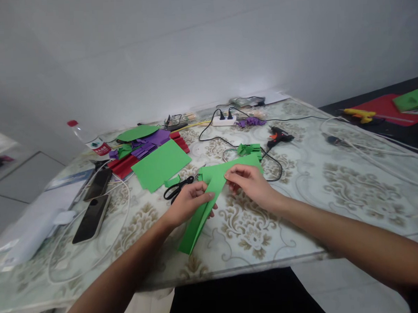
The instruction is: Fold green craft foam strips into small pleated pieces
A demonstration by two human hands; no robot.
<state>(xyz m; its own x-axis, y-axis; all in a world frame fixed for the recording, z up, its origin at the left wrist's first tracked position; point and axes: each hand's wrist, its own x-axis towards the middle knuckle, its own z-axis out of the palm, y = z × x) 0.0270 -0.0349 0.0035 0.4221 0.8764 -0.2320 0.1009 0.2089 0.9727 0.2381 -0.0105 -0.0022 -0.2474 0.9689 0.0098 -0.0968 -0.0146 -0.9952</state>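
A folded strip of green paper (pixel 197 226) slants across the front of the table between my hands. My left hand (pixel 193 201) grips it around its middle, thumb on top and fingers beneath. My right hand (pixel 248 182) pinches its upper edge between thumb and fingertips. Behind the strip lies another green piece (pixel 244 162); whether the two are joined I cannot tell. Black-handled scissors (pixel 177 188) rest just beyond my left hand, their blades partly hidden. Past my right hand sits a small bunch of cut green pieces (pixel 249 150).
Green sheets (pixel 162 165), purple pieces (pixel 156 139) and a bottle (pixel 90 139) stand at the back left. Two phones (pixel 92 219) lie left. A black glue gun (pixel 279 136), corded power strip (pixel 224 121) and yellow glue gun (pixel 359 114) are farther back and right.
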